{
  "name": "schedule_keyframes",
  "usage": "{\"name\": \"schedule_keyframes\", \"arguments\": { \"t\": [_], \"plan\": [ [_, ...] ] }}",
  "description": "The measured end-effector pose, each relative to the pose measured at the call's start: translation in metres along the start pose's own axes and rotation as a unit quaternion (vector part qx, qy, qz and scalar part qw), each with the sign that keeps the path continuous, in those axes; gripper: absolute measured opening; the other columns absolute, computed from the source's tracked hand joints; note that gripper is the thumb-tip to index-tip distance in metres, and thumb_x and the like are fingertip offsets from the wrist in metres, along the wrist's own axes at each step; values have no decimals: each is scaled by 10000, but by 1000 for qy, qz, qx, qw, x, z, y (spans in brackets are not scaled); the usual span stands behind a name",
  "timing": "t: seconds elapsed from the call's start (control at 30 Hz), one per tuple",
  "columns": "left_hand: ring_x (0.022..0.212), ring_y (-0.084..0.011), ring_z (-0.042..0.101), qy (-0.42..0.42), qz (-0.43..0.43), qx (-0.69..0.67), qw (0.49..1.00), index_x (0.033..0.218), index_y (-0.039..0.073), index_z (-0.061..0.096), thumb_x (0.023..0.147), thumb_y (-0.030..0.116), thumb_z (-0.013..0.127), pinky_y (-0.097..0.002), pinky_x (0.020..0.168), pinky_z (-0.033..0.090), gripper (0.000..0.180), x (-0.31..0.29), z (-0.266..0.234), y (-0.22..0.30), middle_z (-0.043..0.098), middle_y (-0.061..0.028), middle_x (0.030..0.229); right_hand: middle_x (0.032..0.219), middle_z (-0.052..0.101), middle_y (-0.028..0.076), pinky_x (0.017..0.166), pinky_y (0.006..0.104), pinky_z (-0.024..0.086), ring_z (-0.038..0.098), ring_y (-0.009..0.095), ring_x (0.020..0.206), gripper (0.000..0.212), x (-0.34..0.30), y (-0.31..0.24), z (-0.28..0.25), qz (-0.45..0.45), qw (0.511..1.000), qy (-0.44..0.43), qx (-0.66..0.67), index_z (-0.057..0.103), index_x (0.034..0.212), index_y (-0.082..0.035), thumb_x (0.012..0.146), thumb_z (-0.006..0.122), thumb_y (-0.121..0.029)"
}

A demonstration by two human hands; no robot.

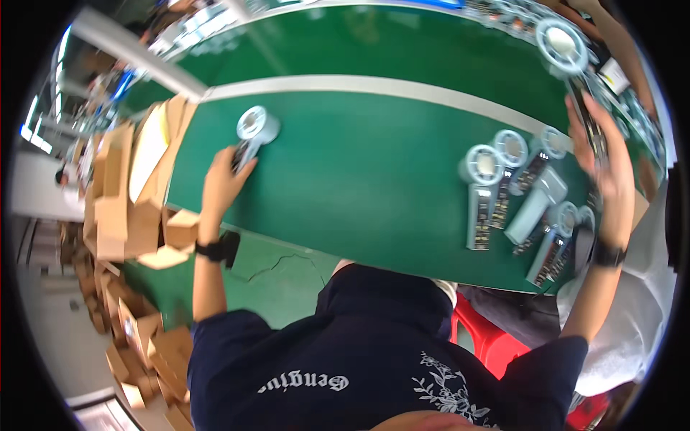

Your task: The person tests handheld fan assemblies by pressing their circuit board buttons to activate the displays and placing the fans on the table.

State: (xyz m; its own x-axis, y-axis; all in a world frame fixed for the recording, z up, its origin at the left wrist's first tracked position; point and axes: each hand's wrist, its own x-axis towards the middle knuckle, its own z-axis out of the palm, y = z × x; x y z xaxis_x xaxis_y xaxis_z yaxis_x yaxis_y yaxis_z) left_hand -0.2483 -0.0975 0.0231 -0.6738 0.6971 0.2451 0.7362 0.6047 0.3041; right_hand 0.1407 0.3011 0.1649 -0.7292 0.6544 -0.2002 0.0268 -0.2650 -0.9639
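Observation:
At the left end of the green table (345,179), my left hand (224,185) has its fingers wrapped round the handle of a light blue handheld fan (259,126). The fan's round head points away from me. On the far right, my right hand (611,154) is raised and grips a second handheld fan (560,46) by its dark, open handle. Below it lies a cluster of several similar fans (483,165), most with bare circuit boards showing in their handles. One of these, a pale fan (530,212), has its smooth casing upward.
Open cardboard boxes (115,194) stand beyond the table's left end, with more boxes (144,330) on the floor. A white ledge (345,84) crosses the far side. A person in a grey top (632,302) sits close on my right, near a red stool (489,345).

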Motion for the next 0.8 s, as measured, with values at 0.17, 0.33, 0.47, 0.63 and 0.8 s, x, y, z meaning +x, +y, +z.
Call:
{"name": "schedule_keyframes", "arguments": {
  "t": [0.17, 0.33, 0.47, 0.63, 0.8],
  "plan": [
    [674, -192, 556, -209, -115, -126, 963, 877, -16, 519, 811, 301, 642, -321, 593, 438, 346, 21, 0, -13, 557, -78, 798, 740, 476, 40, 310, 177, 300, 386, 60, 437, 379, -76, 74, 90, 49, 963, -100, 247, 448, 1170, 66, 950, 462, -242],
    [610, -137, 512, -231, -246, -493, 802, 979, 4, 512, 835, 230, 589, -262, 536, 415, 279, 16, -7, 11, 513, -43, 735, 765, 451, 44, 321, 200, 295, 387, 71, 472, 356, -85, 123, 144, 67, 958, -87, 265, 413, 1165, 54, 965, 423, -241],
    [513, -81, 397, -176, -229, -596, 749, 1133, 24, 416, 902, 222, 539, -237, 462, 341, 328, -14, 10, 69, 426, -9, 703, 762, 463, 45, 337, 215, 306, 410, 85, 463, 320, -80, 162, 168, 48, 964, -34, 261, 406, 1141, 27, 973, 407, -245],
    [527, -116, 435, -211, -215, -741, 601, 1098, 24, 392, 964, 253, 405, -257, 471, 372, 265, -57, 48, 146, 466, -48, 725, 765, 474, 62, 341, 216, 318, 443, 97, 471, 294, -79, 192, 171, 23, 960, -55, 274, 390, 1146, 8, 981, 383, -235],
    [562, -108, 444, -230, -145, -796, 540, 1253, 21, 338, 975, 271, 327, -245, 485, 364, 374, -73, 68, 196, 475, -53, 787, 784, 463, 78, 317, 194, 307, 423, 93, 459, 331, -81, 200, 172, 12, 973, -46, 224, 392, 1149, 11, 980, 350, -270]
  ]
}}
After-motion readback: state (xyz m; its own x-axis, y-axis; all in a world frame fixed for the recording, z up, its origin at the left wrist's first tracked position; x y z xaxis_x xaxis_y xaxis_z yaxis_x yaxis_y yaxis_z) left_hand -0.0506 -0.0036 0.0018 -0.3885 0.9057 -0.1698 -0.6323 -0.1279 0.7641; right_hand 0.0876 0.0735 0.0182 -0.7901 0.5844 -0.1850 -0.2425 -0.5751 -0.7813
